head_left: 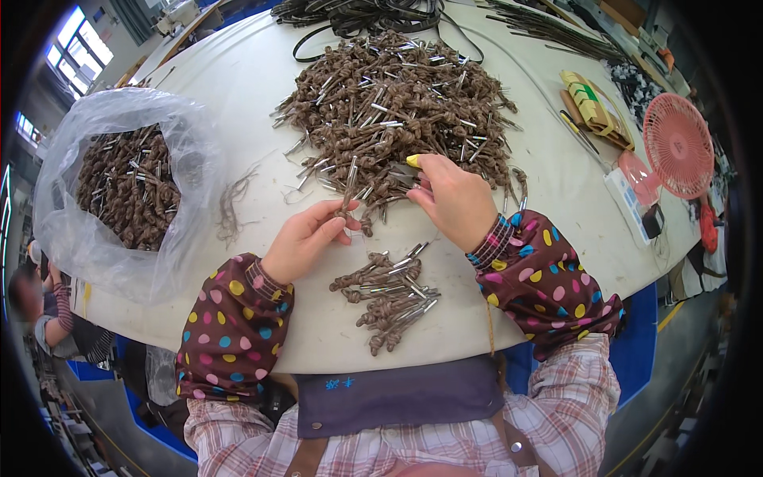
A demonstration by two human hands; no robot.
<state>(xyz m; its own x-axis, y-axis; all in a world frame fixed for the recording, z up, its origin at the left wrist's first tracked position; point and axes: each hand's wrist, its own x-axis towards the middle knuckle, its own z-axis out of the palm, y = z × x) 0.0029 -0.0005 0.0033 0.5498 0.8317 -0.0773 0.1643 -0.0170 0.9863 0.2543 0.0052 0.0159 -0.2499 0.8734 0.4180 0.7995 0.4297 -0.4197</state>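
Note:
Between the fingertips of my left hand is a brown knotted cord with shiny metal tips, held upright. My right hand is closed around a small tool with grey blades, which looks like thread snips; most of it is hidden in the palm. Something yellow shows at its index finger. Both hands are at the near edge of a big heap of similar knotted cords. Closer to me, between my forearms, a small group of these cords lies roughly side by side on the white table.
At the left stands an open clear plastic bag full of knotted cords, with loose thread scraps beside it. Black straps lie behind the heap. A pink fan, a white power strip and a yellow-banded packet are at the right.

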